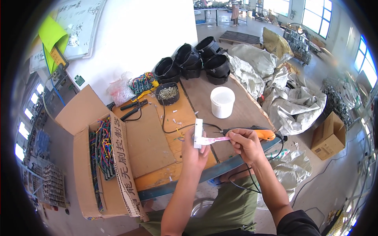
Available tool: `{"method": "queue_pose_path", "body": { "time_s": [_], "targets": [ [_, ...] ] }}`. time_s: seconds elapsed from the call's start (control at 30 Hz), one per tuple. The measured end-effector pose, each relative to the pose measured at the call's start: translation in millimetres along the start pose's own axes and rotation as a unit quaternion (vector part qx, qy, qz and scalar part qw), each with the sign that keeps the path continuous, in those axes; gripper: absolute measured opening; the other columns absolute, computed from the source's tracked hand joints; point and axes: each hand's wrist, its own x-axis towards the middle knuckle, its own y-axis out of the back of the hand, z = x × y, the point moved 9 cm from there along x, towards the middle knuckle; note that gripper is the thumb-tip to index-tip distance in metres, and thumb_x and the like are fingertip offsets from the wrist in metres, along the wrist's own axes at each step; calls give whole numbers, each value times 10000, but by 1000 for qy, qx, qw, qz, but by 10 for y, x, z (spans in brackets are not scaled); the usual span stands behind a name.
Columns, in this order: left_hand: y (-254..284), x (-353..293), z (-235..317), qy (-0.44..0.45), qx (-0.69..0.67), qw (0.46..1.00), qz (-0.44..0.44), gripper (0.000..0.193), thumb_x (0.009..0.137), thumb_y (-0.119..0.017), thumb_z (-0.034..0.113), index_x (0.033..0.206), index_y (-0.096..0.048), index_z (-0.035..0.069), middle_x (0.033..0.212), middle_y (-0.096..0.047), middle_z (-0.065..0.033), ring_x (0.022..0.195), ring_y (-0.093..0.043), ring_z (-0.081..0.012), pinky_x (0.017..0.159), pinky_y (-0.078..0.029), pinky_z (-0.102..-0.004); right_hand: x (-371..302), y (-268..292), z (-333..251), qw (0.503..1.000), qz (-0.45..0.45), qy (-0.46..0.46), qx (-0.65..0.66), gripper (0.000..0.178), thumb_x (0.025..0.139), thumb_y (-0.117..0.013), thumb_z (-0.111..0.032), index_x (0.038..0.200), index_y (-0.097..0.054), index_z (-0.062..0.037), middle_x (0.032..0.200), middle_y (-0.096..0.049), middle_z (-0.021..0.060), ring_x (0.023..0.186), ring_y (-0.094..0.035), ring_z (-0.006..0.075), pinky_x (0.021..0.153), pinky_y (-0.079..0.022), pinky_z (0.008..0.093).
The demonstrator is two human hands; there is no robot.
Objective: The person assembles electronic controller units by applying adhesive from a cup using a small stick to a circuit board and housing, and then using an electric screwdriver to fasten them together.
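My left hand (pixel 193 154) is closed round a narrow silver-white rectangular piece (pixel 198 131), held upright above the table's front part. A pink and white strip (pixel 215 139) stretches from that piece to my right hand (pixel 246 144), whose thumb and fingertips pinch its far end. I cannot tell whether the strip is stuck to the piece. Just behind my right hand lies an orange and black corded power tool (pixel 264 134). A white plastic bucket (pixel 223 103) stands beyond my hands.
Left of the table is an open cardboard box (pixel 124 157) with wired controllers. Black buckets (pixel 187 55) stand at the back, near a black tub (pixel 167 96) of small parts. Dark-handled pliers (pixel 134 109) and a black cable lie on the cardboard-covered table (pixel 151 147). Sacks (pixel 291 98) are at the right.
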Motion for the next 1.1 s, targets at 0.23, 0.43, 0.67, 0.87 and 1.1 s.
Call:
{"method": "queue_pose_path", "body": {
  "time_s": [0.23,0.43,0.67,0.87,1.1],
  "targets": [
    [26,-55,-7,2,32,999,-15,283,1059,-429,327,1073,-566,79,781,-596,-72,404,-437,-100,323,-323,-227,99,76,-84,999,34,42,-4,184,936,-660,-138,901,-698,39,670,-565,-3,521,-465,63,479,-332,204],
    [-8,-119,-3,-5,51,999,12,281,1057,-414,312,1045,-557,71,785,-600,-71,401,-432,-103,326,-326,-229,233,172,-283,991,69,110,-40,188,927,-676,-157,888,-712,23,685,-591,0,556,-496,59,491,-373,205],
    [232,-148,21,9,24,1000,2,281,1057,-396,297,1076,-553,65,784,-585,-46,439,-431,-97,363,-326,-233,817,665,-1051,908,211,270,-242,246,858,-660,-142,895,-735,89,652,-644,47,484,-542,83,468,-433,251],
    [81,-137,-283,121,-33,989,-78,349,1054,-415,401,1048,-560,84,813,-614,-45,426,-421,-106,357,-314,-244,1048,653,-1406,721,231,284,-589,340,803,-741,-272,938,-731,40,669,-697,166,595,-689,288,633,-559,379],
    [865,-547,173,52,105,991,67,332,1015,-512,385,1068,-563,61,711,-570,-74,341,-327,-103,290,-241,-235,-1390,2486,-1035,598,572,431,-360,177,924,-670,-139,810,-636,-9,562,-530,80,492,-468,121,500,-388,303]
  ]
}}
